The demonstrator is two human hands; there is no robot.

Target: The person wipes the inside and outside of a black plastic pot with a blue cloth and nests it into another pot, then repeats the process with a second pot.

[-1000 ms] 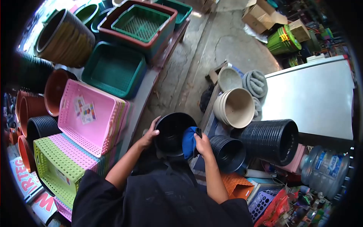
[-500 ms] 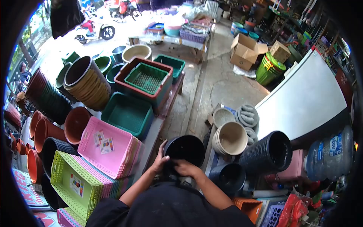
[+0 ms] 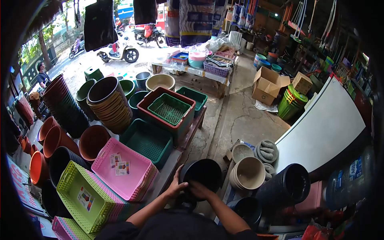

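A black pot point(image 3: 204, 172) is tilted in front of my body, its opening facing up and forward. My left hand point(image 3: 176, 186) is on the pot's left side, its fingers wrapped round the outer wall and the thumb near the rim. At the near rim is my right hand point(image 3: 200, 191), its fingers partly hidden in shadow against the dark pot. Beige pots point(image 3: 250, 173) stand to the right, beside a stack of black pots point(image 3: 296, 180). Left of my hands lies a stack of pink baskets point(image 3: 124, 168).
Lime baskets point(image 3: 82, 196), a green basin point(image 3: 148, 140) and stacked pots point(image 3: 108, 100) fill the left side. A white panel point(image 3: 324, 124) and a water bottle point(image 3: 352, 172) are at right. A cardboard box point(image 3: 268, 86) stands on the floor ahead. A person point(image 3: 42, 74) is far left.
The view has tipped upward, so the surroundings appear lower and more of the street and hanging goods shows. Both hands remain at the black pot.
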